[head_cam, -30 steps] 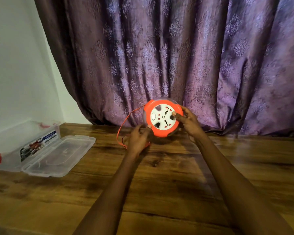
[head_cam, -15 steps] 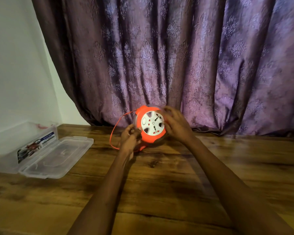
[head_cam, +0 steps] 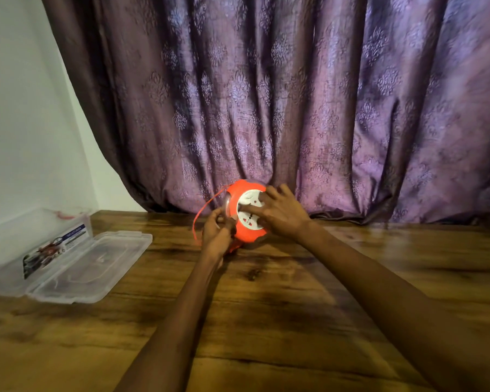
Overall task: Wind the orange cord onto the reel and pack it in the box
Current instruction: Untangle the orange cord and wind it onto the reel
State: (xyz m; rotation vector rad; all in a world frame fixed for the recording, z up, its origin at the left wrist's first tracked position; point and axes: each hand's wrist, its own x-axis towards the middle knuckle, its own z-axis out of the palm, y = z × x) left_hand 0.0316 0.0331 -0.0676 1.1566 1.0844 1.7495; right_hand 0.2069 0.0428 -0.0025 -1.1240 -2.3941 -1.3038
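An orange reel with a white socket face is held upright just above the wooden table, close to the curtain. My right hand lies over the white face, fingers spread across it. My left hand grips the reel's left rim and pinches the thin orange cord there. A loose loop of cord arcs out to the left of the reel. The clear plastic box stands open at the far left, its lid flat on the table.
A purple patterned curtain hangs right behind the reel down to the wooden table. A white wall rises at the left behind the box. The box has a printed label and red clips.
The reel has tilted and shifted left and lower. My right hand has slid from the reel's right edge over the white face. The loose cord loop has grown smaller.
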